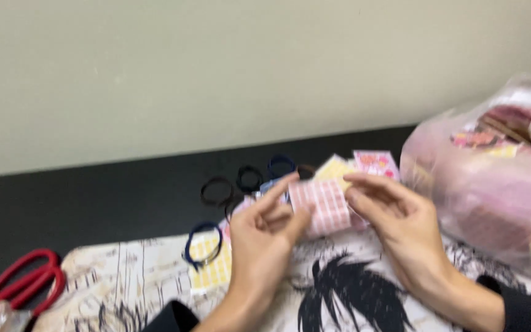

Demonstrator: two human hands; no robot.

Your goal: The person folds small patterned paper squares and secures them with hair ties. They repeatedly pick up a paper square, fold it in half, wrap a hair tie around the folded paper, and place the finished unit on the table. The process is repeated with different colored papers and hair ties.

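Pinching a pink gridded paper sticker sheet (326, 206) between both, left hand (264, 237) and right hand (401, 224) are holding it above the printed cloth (351, 295); dark elastic hair ties (241, 181) are lying just behind the sheet.

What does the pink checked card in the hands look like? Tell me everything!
The pink card is a small, flat rectangle, like thin paper or plastic, covered in a grid of pale lines. It is blurry, so finer detail cannot be made out. It is held up above the printed cloth, tilted a little. The left hand pinches its left edge, and the right hand touches its right edge with its fingertips. Other small cards lie just behind it.
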